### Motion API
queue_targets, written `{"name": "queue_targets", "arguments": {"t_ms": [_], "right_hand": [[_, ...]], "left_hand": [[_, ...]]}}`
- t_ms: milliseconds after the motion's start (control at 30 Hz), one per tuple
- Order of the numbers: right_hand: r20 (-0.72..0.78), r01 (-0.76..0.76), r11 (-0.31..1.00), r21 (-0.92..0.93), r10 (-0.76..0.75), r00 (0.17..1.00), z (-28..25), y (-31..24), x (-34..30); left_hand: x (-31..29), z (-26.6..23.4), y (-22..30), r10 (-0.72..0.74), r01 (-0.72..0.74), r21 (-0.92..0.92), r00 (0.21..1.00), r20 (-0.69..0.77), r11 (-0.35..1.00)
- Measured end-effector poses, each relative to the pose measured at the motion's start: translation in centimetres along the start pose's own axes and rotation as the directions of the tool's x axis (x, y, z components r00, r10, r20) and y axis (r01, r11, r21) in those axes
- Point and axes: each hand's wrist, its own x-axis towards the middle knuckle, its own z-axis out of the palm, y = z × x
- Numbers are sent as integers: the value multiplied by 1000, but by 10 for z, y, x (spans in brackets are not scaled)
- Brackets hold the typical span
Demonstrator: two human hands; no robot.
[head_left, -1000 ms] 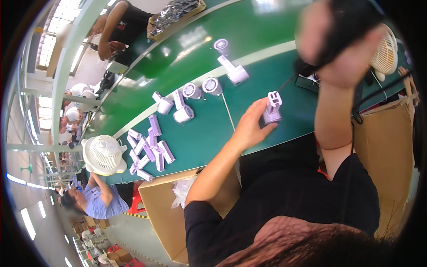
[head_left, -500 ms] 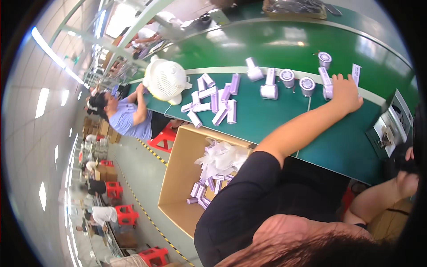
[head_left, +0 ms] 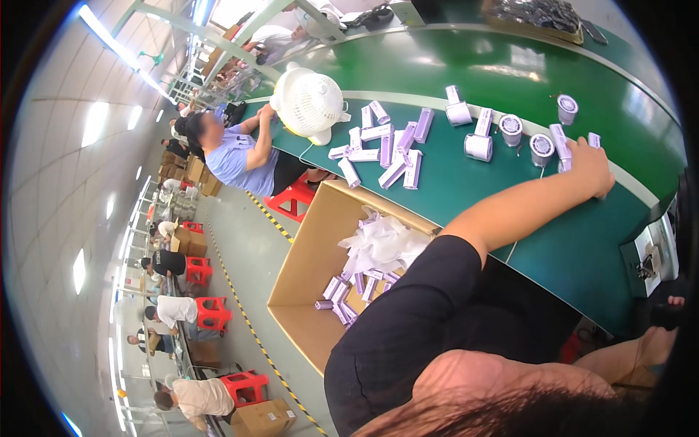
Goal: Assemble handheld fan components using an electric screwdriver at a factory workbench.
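My left hand [head_left: 591,169] reaches across the green worktop at the right, its fingers closed around a narrow purple-and-white box [head_left: 595,140] whose end shows beyond them. Just left of it, another purple box [head_left: 559,138] leans near the fingers. Round white-and-lilac canisters stand close by: one canister [head_left: 567,108] farther back, another canister [head_left: 542,149] to the left, and a third canister [head_left: 511,130] beyond that. My right hand [head_left: 676,300] is at the right rim beside a dark object, mostly cut off; its fingers are too hidden to read.
Several purple boxes [head_left: 393,146] lie heaped left of the canisters, near a white fan [head_left: 309,104]. Below the table edge, an open carton [head_left: 306,269] holds more boxes and white plastic [head_left: 386,244]. A metal device [head_left: 653,251] stands at right. A co-worker [head_left: 233,156] sits at left.
The whole view has shifted, so the table sits farther right. The box in my left hand has dropped lower behind the fingers, with less of it showing.
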Motion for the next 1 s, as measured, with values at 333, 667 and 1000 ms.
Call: {"name": "queue_targets", "arguments": {"t_ms": [333,667,1000], "right_hand": [[-133,308,278,-910,-899,418,248,-59,-58],[141,158,649,-744,-79,987,331,0,-90],[206,-232,881,-412,338,918,342,65,-114]], "left_hand": [[64,-49,-106,-141,163,29,917,-373,986],[26,-33,-85,192,-365,-216,806,-559,905],[-154,-5,-76,583,-722,-113,631,-512,683]]}}
